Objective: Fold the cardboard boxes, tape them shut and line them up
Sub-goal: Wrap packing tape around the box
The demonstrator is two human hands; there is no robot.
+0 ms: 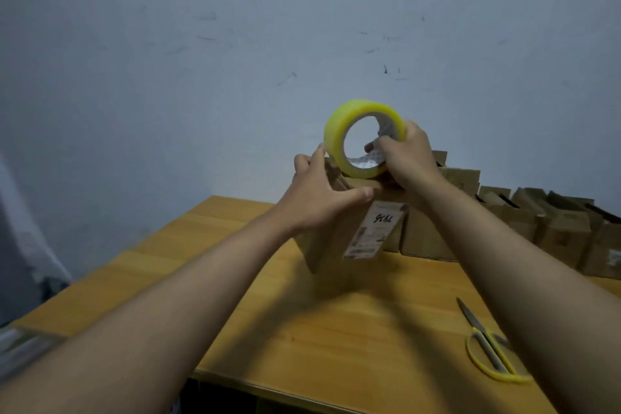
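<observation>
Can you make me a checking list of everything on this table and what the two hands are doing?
Surface: wooden table, pale boards, against a wall.
Job's things: cardboard box standing on the table with a white label; yellow tape roll held upright on the box's top; row of boxes lined up behind on the right.
Clutter: yellow-handled scissors lying on the table near the right arm.
Grips: left hand holds the box's top, thumb laid along the top edge; right hand grips the tape roll, fingers through its hole.
Cables: nothing seen.
Surroundings: scuffed pale wall; something blurry grey at the left edge, cannot tell what.
</observation>
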